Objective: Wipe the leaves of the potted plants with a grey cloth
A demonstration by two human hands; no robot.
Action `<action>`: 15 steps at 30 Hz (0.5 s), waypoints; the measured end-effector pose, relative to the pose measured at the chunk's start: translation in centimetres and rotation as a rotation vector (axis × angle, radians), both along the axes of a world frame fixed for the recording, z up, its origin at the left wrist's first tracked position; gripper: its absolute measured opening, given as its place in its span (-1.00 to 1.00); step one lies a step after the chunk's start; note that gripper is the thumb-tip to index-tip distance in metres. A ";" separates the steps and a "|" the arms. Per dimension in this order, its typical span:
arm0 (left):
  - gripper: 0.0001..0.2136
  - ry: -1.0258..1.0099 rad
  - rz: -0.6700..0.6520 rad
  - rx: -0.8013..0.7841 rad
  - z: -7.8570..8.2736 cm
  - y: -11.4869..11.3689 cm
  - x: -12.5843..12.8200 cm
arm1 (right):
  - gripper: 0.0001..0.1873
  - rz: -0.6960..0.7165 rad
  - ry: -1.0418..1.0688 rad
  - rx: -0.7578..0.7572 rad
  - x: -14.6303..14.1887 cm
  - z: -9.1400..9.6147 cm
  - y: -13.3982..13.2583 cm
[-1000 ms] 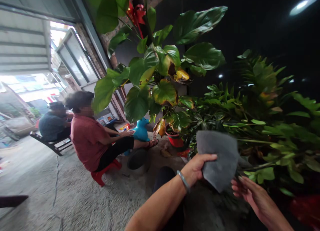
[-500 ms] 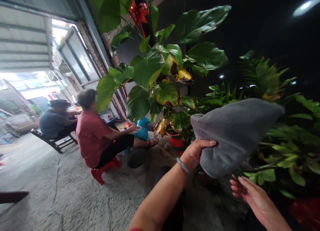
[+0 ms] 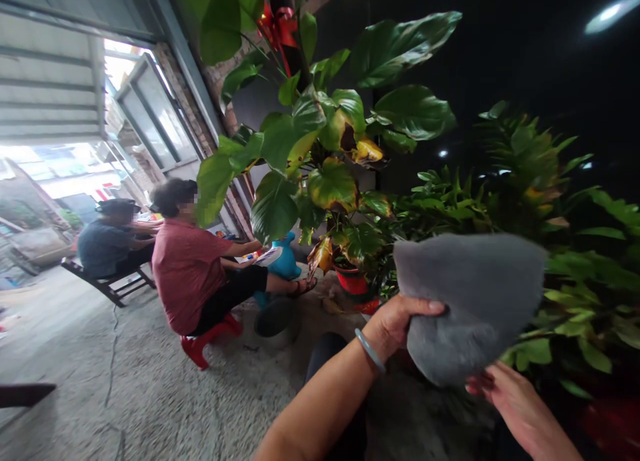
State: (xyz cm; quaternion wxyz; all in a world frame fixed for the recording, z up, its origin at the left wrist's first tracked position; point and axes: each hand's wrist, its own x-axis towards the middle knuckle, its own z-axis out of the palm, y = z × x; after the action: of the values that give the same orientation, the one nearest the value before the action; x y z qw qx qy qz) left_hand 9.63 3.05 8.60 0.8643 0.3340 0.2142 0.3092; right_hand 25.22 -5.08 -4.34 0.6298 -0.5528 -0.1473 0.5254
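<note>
A piece of grey plush cloth (image 3: pixel 475 281) is held up in front of me, wide at the top and rounded at the bottom. My left hand (image 3: pixel 400 321) grips its left edge, thumb on the near face and the other fingers hidden behind. At the lower right edge, my right hand (image 3: pixel 500 384) has its thumb and curled fingers closed on the cloth, partly hidden by it. A pale green bangle (image 3: pixel 370 350) circles my left wrist.
Leafy plants (image 3: pixel 330 134) rise ahead, one in a red pot (image 3: pixel 351 282). To the left, a person in a red shirt (image 3: pixel 185 268) sits on a red stool (image 3: pixel 203 348); another person (image 3: pixel 107 238) sits farther back. A dark bucket (image 3: pixel 275 321) stands on the concrete floor (image 3: pixel 150 408).
The cloth has come lower and its right tip has swung in, so it faces me more broadly. My right hand has moved up to its bottom edge. The red-shirted person's hands have shifted.
</note>
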 end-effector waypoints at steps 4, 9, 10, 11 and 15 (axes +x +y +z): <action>-0.81 0.029 0.110 -0.148 -2.2 1.5 0.3 | -0.54 -0.027 0.070 -0.025 -0.3 1.8 -0.1; -0.74 0.205 -0.030 -0.246 -8.3 -1.4 -1.2 | -0.58 0.042 0.084 -0.027 0.2 1.1 0.0; -0.70 0.225 -0.067 -0.233 -8.4 -2.1 -1.4 | -0.59 0.043 0.067 -0.024 0.2 0.7 0.0; -0.67 0.233 -0.091 -0.207 -7.9 -2.5 -1.6 | -0.60 0.037 0.052 -0.020 0.2 0.3 0.1; -0.61 0.103 -0.032 -0.009 -1.9 -2.1 -1.1 | -0.63 -0.002 0.021 -0.009 -0.2 0.1 0.2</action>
State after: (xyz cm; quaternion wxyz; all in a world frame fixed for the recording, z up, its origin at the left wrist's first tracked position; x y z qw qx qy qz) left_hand 8.49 0.97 6.70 0.8584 0.3489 0.2544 0.2770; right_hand 25.03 -4.85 -4.20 0.6295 -0.5500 -0.1377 0.5314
